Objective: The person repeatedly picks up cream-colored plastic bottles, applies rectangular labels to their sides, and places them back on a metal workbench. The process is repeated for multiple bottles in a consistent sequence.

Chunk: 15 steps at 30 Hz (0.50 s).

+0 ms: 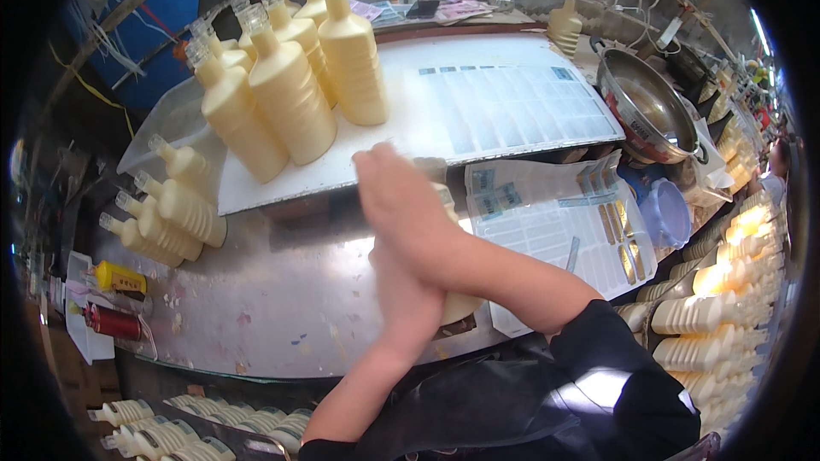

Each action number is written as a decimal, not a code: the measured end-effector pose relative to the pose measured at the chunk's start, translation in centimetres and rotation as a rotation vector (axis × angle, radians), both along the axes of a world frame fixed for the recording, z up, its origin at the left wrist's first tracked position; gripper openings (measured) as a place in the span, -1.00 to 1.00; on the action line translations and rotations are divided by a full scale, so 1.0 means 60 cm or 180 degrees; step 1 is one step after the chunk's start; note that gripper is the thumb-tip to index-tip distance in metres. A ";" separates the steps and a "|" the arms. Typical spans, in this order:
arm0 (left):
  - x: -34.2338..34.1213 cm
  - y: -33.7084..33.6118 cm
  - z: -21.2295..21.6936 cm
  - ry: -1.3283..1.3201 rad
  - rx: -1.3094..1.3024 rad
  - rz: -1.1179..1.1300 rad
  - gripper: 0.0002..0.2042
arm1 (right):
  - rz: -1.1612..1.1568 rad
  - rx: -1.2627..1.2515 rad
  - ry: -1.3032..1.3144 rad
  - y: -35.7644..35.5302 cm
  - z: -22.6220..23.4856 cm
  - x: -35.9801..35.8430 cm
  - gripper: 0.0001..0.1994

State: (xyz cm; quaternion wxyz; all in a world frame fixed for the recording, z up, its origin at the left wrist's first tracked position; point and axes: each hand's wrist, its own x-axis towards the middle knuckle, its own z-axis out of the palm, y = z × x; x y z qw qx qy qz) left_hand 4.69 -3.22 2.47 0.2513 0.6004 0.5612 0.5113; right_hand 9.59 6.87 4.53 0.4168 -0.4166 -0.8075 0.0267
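Note:
My right hand (pixel 397 205) lies across my left hand (pixel 406 286), both blurred by motion, over the front of the steel table. Behind them a cream plastic bottle (pixel 462 307) is mostly covered; only its lower end and a strip beside my right wrist show. Whether either hand grips this bottle, I cannot tell. The left fingers are hidden, and the right fingertips are smeared near the edge of the raised white board (pixel 401 107). Several cream bottles (pixel 290 94) with clear necks stand upright on that board, left of my hands. To the right lies a label sheet (pixel 534 248).
Another sheet of pale blue labels (pixel 512 107) covers the board's right half. A metal pan (pixel 645 98) and lavender basin (pixel 664 213) sit at right. More cream bottles (pixel 175 213) stand at left; others lie at lower left and right. A yellow can (pixel 120 277) and a red can (pixel 114 322) are leftmost.

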 end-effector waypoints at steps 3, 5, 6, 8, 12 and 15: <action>-0.001 -0.011 -0.002 0.0116 -0.0716 0.0249 -0.40 | -0.0148 0.0587 -0.0638 0.003 -0.009 -0.020 -0.94; -0.013 -0.010 0.011 0.0158 -0.1274 -0.0098 -0.24 | 0.0038 0.0361 -0.0849 -0.001 -0.001 -0.011 -0.87; -0.015 -0.009 0.012 0.0244 -0.1251 -0.0072 -0.24 | 0.0147 0.0209 -0.0844 -0.003 0.005 0.000 -0.83; -0.012 -0.006 0.007 0.0413 -0.1195 -0.0089 -0.22 | 0.0222 -0.0240 -0.0580 -0.004 0.021 0.039 -0.75; -0.029 -0.010 -0.014 0.1167 -0.1077 -0.0101 -0.08 | 0.0159 -0.1135 0.0515 0.001 0.007 0.087 -0.69; -0.024 -0.005 -0.017 0.0903 -0.1028 -0.0109 -0.08 | -0.0067 -0.0848 0.1116 0.024 -0.060 0.136 -0.68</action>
